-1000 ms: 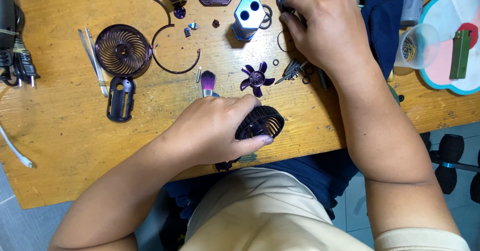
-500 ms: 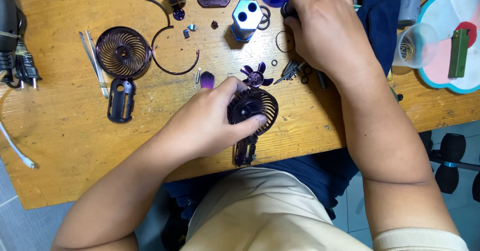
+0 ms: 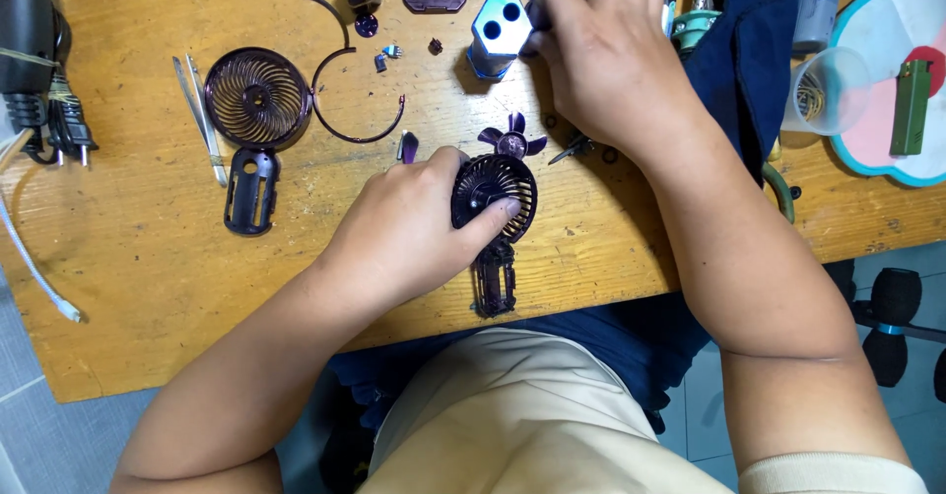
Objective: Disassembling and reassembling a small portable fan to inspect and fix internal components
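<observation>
One fan body [image 3: 496,208], a dark purple handheld unit with its round rear grille up and its short handle stub pointing toward me, lay at the near edge of the wooden table [image 3: 148,258]. My left hand [image 3: 414,233] was clamped on it, thumb laid across the grille face and the other fingers curled around the left rim. I judged the piece light and rigid, thin moulded plastic with fine ribs that would crack under a hard squeeze; the solid rim and the handle stub looked the safest places to take hold, not the ribs.

Just beyond my left fingertips sat the loose purple impeller [image 3: 512,141], blades up, apart from the body. My right hand [image 3: 611,70] was further out, fingers bunched down on something blue at the far edge; what it gripped I could not tell. Beside its knuckles stood a blue-grey block with two round holes [image 3: 496,33].

Well to the left of my left hand lay the detached front grille [image 3: 258,97], a thin open ring [image 3: 357,125], a perforated handle cover [image 3: 251,191] and tweezers [image 3: 202,118].
</observation>
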